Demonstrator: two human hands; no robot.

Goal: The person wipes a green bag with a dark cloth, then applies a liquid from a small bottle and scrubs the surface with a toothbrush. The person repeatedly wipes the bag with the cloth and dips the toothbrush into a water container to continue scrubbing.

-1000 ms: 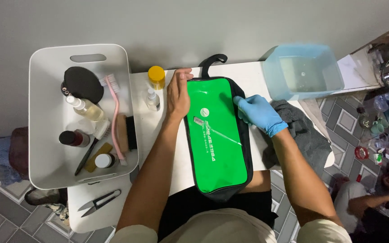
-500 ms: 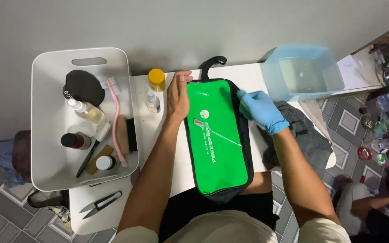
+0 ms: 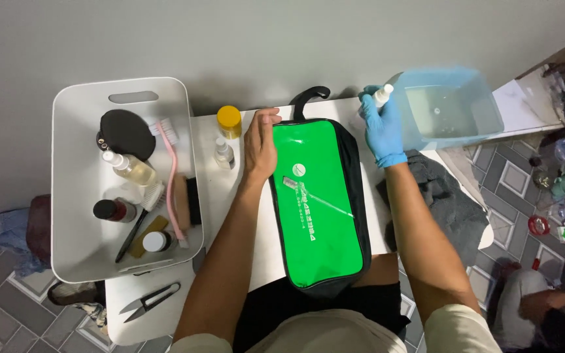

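A bright green pouch (image 3: 315, 222) with black edges and a black loop handle lies on the white table (image 3: 230, 216). A clear toothbrush (image 3: 312, 193) rests on top of it. My bare left hand (image 3: 259, 147) lies flat on the pouch's far left corner. My right hand (image 3: 382, 124), in a blue glove, is raised beyond the pouch's far right corner and grips a small white spray bottle (image 3: 382, 95).
A white bin (image 3: 73, 216) at the left holds brushes, bottles and a black pouch. A yellow-capped jar (image 3: 229, 121) and a small clear bottle (image 3: 223, 151) stand by my left hand. A blue tub (image 3: 449, 108) sits far right, a grey cloth (image 3: 443, 196) beside it. Snips (image 3: 148, 302) lie near the front.
My gloved right hand has lifted off the pouch's right edge, moved up toward the tub and now holds a small white bottle. The left hand has stayed put.
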